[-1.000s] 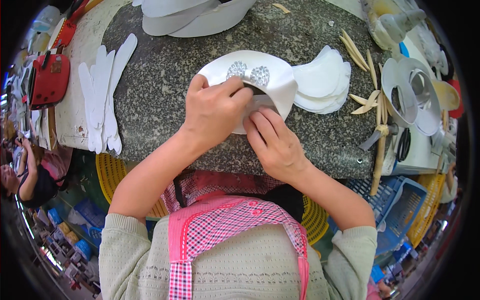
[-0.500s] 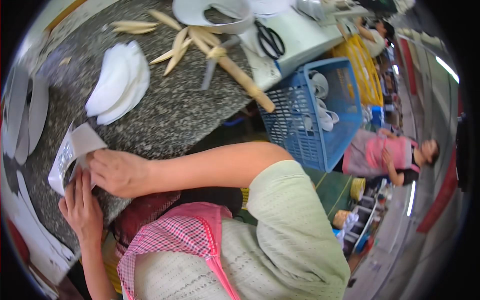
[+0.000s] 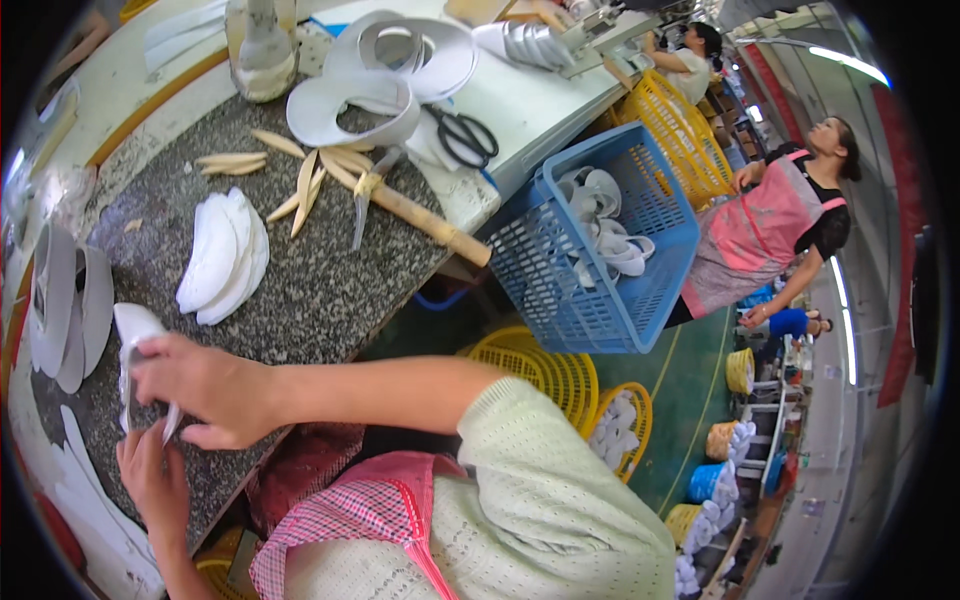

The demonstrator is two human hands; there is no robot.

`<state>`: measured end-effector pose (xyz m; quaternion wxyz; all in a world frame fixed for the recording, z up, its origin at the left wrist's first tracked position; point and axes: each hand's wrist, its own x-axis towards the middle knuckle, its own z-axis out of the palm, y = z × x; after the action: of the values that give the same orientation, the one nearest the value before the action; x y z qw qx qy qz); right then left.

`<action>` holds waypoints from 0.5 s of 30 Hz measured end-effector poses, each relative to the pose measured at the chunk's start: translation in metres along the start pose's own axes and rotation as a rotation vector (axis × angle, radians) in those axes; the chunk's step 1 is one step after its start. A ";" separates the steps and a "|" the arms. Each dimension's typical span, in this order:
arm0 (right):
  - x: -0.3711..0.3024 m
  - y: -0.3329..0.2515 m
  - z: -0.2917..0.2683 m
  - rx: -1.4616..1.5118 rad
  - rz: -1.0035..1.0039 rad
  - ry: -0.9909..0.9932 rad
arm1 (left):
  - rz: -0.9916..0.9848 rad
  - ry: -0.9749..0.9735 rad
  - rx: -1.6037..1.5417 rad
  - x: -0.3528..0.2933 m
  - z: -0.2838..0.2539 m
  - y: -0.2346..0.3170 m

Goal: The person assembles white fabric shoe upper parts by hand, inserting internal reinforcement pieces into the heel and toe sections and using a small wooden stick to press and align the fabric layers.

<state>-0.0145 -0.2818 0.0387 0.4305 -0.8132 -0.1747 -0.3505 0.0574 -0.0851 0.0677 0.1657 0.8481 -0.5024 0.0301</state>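
Observation:
A white shoe-upper piece [image 3: 137, 322] is held over the near left part of the dark speckled stone slab [image 3: 330, 250]. My right hand [image 3: 205, 388], slightly blurred, is closed over it from the right, and hides much of its middle. My left hand [image 3: 155, 478] grips its lower end between thumb and fingers. Beyond my hands lies a fanned stack of white curved pieces [image 3: 222, 258]. To the left, several whitish shoe uppers [image 3: 72, 310] stand together.
Pale pointed wooden slips [image 3: 305, 190] lie beside a hammer [image 3: 430, 222] whose handle overhangs the slab. Black scissors [image 3: 465, 138] and ring-shaped white uppers [image 3: 355, 110] are behind. A blue basket [image 3: 610, 290] of pale shoe parts stands right; a co-worker in a pink apron [image 3: 745, 240] is beyond.
The view has shifted, showing more of the table's far side and the floor. My right hand has moved over the top of the shoe-upper piece, which appears narrower now.

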 end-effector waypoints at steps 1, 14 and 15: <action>0.007 -0.011 -0.020 0.189 0.046 0.221 | -0.077 -0.003 -0.200 -0.003 -0.014 0.004; 0.036 0.024 0.037 -0.118 0.137 -0.170 | 0.037 0.348 -0.051 -0.010 -0.032 0.027; 0.028 0.032 0.065 -0.088 0.110 -0.178 | 0.109 0.356 -0.078 -0.014 -0.044 0.025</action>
<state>0.0505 -0.2472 0.0157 0.3958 -0.8675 -0.1520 -0.2602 0.0338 -0.0707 0.1123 0.2829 0.7939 -0.5110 0.1691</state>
